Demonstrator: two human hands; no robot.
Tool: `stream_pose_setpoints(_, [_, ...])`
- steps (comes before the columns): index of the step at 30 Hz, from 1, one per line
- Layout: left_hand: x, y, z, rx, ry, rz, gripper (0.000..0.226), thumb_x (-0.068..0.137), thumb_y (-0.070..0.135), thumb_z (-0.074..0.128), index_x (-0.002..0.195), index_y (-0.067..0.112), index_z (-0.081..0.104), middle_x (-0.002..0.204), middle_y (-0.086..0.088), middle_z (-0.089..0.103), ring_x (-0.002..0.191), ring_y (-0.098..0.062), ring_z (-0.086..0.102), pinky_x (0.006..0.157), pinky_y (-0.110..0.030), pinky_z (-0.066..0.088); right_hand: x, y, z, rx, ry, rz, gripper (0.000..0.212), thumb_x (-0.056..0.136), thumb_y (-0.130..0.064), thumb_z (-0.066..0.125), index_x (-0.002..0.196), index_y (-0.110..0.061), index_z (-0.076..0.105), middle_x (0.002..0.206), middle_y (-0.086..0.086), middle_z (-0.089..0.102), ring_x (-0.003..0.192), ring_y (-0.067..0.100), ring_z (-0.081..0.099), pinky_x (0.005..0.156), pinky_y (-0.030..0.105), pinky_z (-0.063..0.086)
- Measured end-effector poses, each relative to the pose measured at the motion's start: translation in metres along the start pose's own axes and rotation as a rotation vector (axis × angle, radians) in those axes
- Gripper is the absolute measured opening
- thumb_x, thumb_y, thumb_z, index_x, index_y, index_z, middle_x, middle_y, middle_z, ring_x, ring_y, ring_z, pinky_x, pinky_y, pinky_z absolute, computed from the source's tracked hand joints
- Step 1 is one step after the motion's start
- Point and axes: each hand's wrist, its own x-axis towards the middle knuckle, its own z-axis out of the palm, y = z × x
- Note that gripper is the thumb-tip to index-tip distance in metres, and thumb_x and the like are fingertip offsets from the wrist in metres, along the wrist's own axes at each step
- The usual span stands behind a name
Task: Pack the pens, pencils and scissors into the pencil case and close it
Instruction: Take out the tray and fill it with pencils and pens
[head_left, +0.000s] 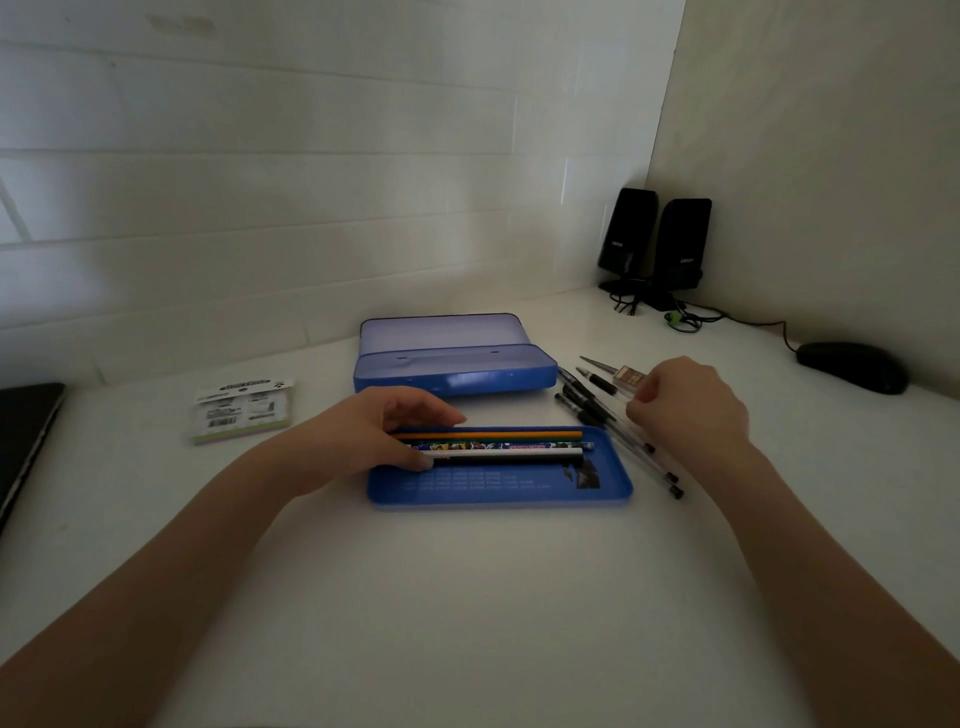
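Two bare hands over a white desk (467, 597). Left hand (379, 436): fingers and thumb pinched on the near ends of a row of pencils (493, 446), which lie lengthwise in the far half of a blue tray (498, 491); an orange pencil (498, 435) farthest back, a patterned one in the middle, a white and black one nearest. Right hand (685, 405): fingers curled under, knuckles up, poised over a cluster of pens (613, 426) just right of the tray; whether it has closed on a pen cannot be told, the fingertips being hidden.

Pens: several black-capped clear-barrelled ones, lying side by side on the desk at a slant, their ends reaching past the tray's right corner. Small brownish box (629, 378) beside them, partly behind the right hand.

Pencil case (452, 371): blue tin, lid standing open, directly behind the tray and apart from it.

Elsewhere on the desk: printed card pack (241, 410) to the left; dark laptop edge (26, 441) at far left; pair of black speakers (654, 244) in the back right corner with tangled cables; black mouse (852, 366) at right, near the wall.
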Motion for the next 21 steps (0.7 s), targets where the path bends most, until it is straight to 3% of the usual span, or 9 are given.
stream_pose_setpoints(4, [-0.001,0.000,-0.001,-0.013,0.014,0.020,0.042,0.070,-0.009,0.072,0.098,0.023,0.067,0.104,0.017,0.071,0.103,0.002,0.063,0.085,-0.011,0.049,0.002,-0.003,-0.004,0.267,-0.016,-0.091,0.009,0.084,-0.021,0.061,0.089,-0.015,0.067,0.086,0.003,0.068,0.077,0.019,0.062,0.067,0.030,0.049])
stream_pose_setpoints(7, [-0.001,0.000,0.000,-0.034,0.087,0.051,0.036,0.071,-0.007,0.073,0.096,0.017,0.068,0.096,0.018,0.073,0.099,0.002,0.065,0.075,-0.008,0.049,-0.003,-0.014,-0.010,0.439,-0.124,-0.222,0.002,0.085,-0.022,0.064,0.085,-0.021,0.066,0.081,-0.006,0.066,0.074,0.007,0.062,0.064,0.019,0.045])
stream_pose_setpoints(10, [-0.001,0.003,0.000,-0.052,0.164,0.089,0.029,0.074,-0.004,0.071,0.098,0.011,0.068,0.096,0.012,0.074,0.096,0.001,0.066,0.073,-0.007,0.048,-0.013,-0.024,-0.014,0.445,-0.237,-0.366,0.001,0.083,-0.027,0.069,0.082,-0.028,0.069,0.080,-0.014,0.066,0.075,0.000,0.059,0.059,0.011,0.040])
stream_pose_setpoints(13, [-0.002,0.006,0.000,-0.060,0.195,0.117,0.027,0.075,-0.002,0.071,0.092,0.019,0.070,0.097,0.011,0.074,0.096,-0.003,0.067,0.078,-0.012,0.051,-0.020,-0.030,-0.014,0.430,-0.327,-0.450,0.007,0.079,-0.029,0.072,0.085,-0.025,0.074,0.078,-0.017,0.067,0.072,-0.001,0.060,0.060,0.010,0.039])
stream_pose_setpoints(15, [-0.003,0.008,0.000,-0.064,0.190,0.121,0.027,0.076,-0.001,0.070,0.091,0.022,0.070,0.100,0.010,0.074,0.097,-0.005,0.067,0.083,-0.015,0.052,-0.023,-0.032,-0.014,0.403,-0.408,-0.495,0.009,0.078,-0.029,0.073,0.086,-0.026,0.076,0.075,-0.017,0.069,0.068,-0.004,0.060,0.061,0.010,0.042])
stream_pose_setpoints(18, [-0.004,0.010,0.000,-0.075,0.199,0.130,0.024,0.079,0.000,0.068,0.095,0.017,0.070,0.102,0.009,0.073,0.096,-0.004,0.067,0.078,-0.010,0.050,-0.026,-0.035,-0.016,0.387,-0.484,-0.554,0.009,0.075,-0.029,0.075,0.084,-0.027,0.077,0.077,-0.012,0.073,0.071,0.000,0.064,0.065,0.015,0.051])
stream_pose_setpoints(21, [-0.004,0.010,-0.001,-0.058,0.164,0.120,0.024,0.080,0.002,0.067,0.099,0.016,0.069,0.103,0.013,0.072,0.097,-0.001,0.066,0.078,-0.008,0.049,-0.033,-0.039,-0.014,0.434,-0.513,-0.583,0.007,0.075,-0.022,0.077,0.082,-0.022,0.078,0.077,-0.009,0.073,0.069,-0.001,0.063,0.065,0.009,0.049])
